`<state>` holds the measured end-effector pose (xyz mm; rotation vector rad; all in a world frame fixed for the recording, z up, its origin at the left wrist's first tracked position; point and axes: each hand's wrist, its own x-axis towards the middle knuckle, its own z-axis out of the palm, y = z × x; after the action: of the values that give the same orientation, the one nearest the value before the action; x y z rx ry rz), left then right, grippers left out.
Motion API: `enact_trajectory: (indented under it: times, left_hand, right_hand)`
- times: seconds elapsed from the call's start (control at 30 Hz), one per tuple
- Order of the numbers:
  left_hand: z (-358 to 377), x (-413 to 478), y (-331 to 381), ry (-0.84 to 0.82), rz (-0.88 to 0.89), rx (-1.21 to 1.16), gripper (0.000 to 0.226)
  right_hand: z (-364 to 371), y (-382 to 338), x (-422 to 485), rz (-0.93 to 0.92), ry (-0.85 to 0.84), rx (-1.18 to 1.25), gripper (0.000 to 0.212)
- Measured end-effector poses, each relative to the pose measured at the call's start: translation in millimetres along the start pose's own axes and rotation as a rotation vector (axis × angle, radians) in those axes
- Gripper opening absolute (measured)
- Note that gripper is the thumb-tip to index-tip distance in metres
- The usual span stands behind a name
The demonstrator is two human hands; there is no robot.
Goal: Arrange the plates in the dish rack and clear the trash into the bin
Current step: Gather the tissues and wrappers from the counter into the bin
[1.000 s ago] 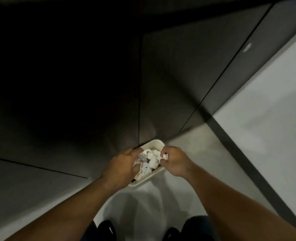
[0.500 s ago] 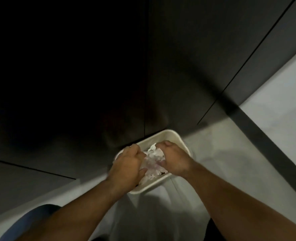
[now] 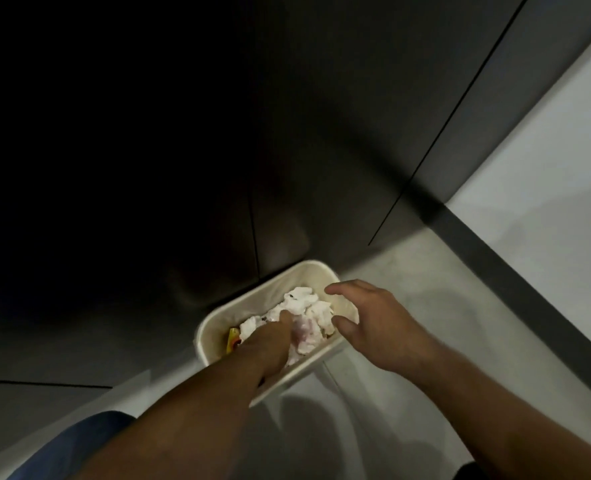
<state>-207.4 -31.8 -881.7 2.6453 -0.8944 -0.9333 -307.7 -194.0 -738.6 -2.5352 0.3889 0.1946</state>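
A cream rectangular bin [image 3: 214,327] stands on the floor against dark cabinet doors. Crumpled white tissue trash [image 3: 308,308] fills it, with a yellow scrap [image 3: 232,338] at its left side. My left hand [image 3: 270,344] reaches down into the bin and presses on the tissues with its fingers extended. Over the bin's right rim hovers my right hand [image 3: 373,320], fingers spread and relaxed, holding nothing. No plates or dish rack are in view.
Dark cabinet fronts [image 3: 322,133] rise behind the bin. Pale grey floor [image 3: 408,278] lies around it, and a dark skirting strip [image 3: 529,292] runs along the white wall [image 3: 547,168] at the right. My blue-clad knee [image 3: 79,441] shows at the bottom left.
Both hands were bunched on the tissues over the bin. Now my right hand has let go and lifted to the right rim, while my left hand has pushed deeper into the bin.
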Motion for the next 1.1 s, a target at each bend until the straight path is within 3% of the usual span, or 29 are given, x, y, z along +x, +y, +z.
enact_trajectory:
  times: [0.07, 0.17, 0.33, 0.47, 0.8, 1.1]
  left_hand:
    - [-4.4, -0.2, -6.4, -0.149, -0.001, -0.085, 0.038]
    - [-17.2, -2.3, -8.7, -0.188, -0.071, -0.087, 0.041]
    - [-64.0, -40.4, 3.7, -0.007, 0.006, -0.038, 0.043]
    - [-144.1, -104.5, 24.9, 0.098, 0.125, 0.010, 0.039]
    - [-402.8, -312.4, 137.8, 0.430, 0.433, 0.063, 0.036]
    - [-556.1, -444.5, 221.6, 0.622, 0.415, 0.058, 0.034]
  right_hand:
    - [-0.9, 0.8, 1.7, 0.018, 0.019, 0.036, 0.045]
    - [-6.3, -3.2, 7.5, -0.002, 0.049, 0.078, 0.045]
    - [-28.5, -26.0, 12.4, -0.009, 0.008, 0.100, 0.045]
    - [-76.6, -66.8, 4.6, -0.046, 0.005, 0.118, 0.043]
    - [-291.0, -203.5, -68.5, -0.099, 0.137, 0.163, 0.029]
    - [-465.7, -306.9, -134.7, -0.211, 0.214, 0.185, 0.017]
